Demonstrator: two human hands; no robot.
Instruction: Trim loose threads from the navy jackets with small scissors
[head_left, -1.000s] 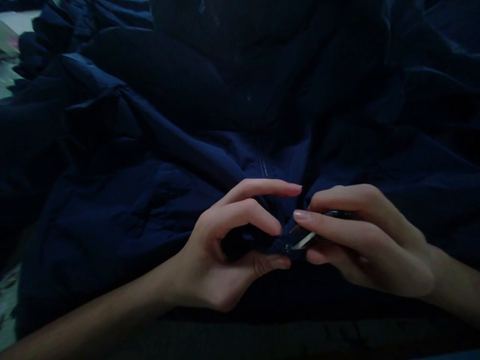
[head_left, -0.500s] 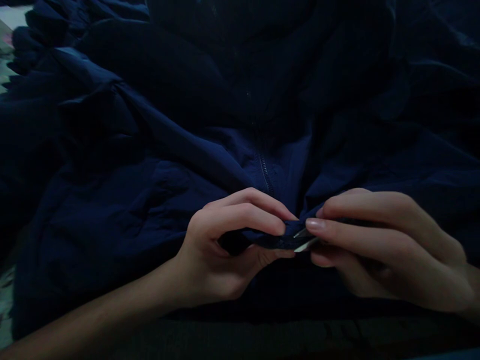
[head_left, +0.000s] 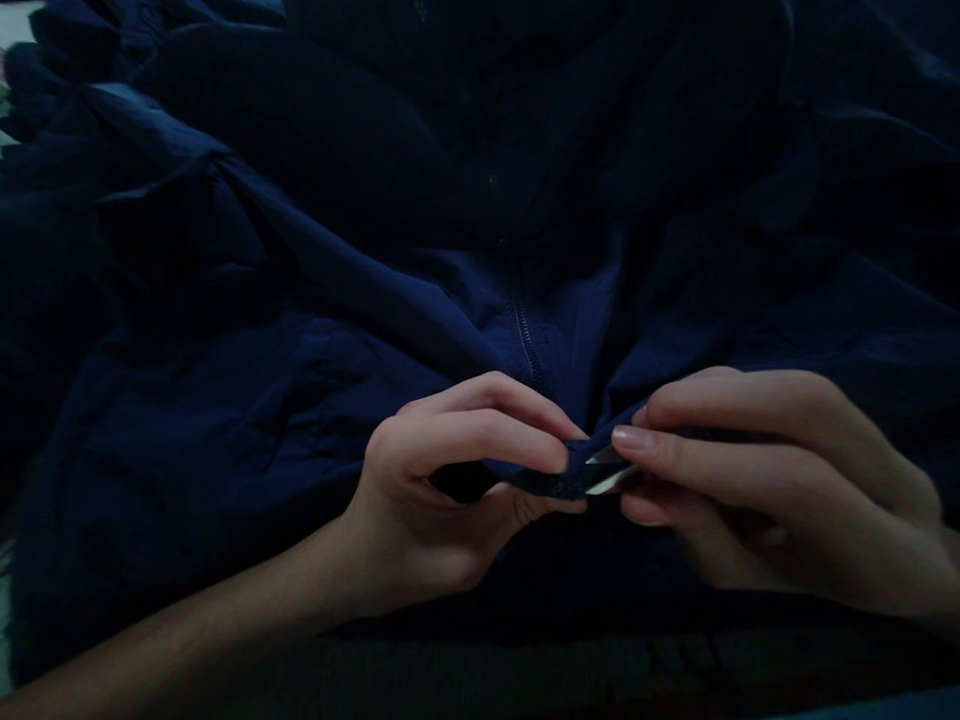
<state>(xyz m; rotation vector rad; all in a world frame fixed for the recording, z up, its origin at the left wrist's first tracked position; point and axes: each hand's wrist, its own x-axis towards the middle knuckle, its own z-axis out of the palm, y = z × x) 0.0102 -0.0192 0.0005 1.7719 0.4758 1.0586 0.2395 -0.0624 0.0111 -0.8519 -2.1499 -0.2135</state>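
A dark blue zipped garment [head_left: 405, 310], probably a jacket, lies spread in front of me. My left hand [head_left: 457, 490] pinches a fold of its edge between thumb and fingers, just below the zip [head_left: 525, 340]. Between the thumb and fingers of my right hand [head_left: 780, 490] are small thread snips [head_left: 609, 480]; only their two pointed metal blades show, slightly parted. The blade tips meet or nearly meet the pinched fabric, close to my left fingertips. My right fingers hide the rest of the snips.
Bunched dark blue cloth [head_left: 142, 120] rises in folds at the upper left. A dark surface edge [head_left: 480, 675] runs along the bottom, below the garment. The scene is dim, and much of the cloth is in shadow.
The blades of the snips stand a little farther apart and show more clearly. Both hands keep their hold, and the cloth appears shifted slightly left and up in view.
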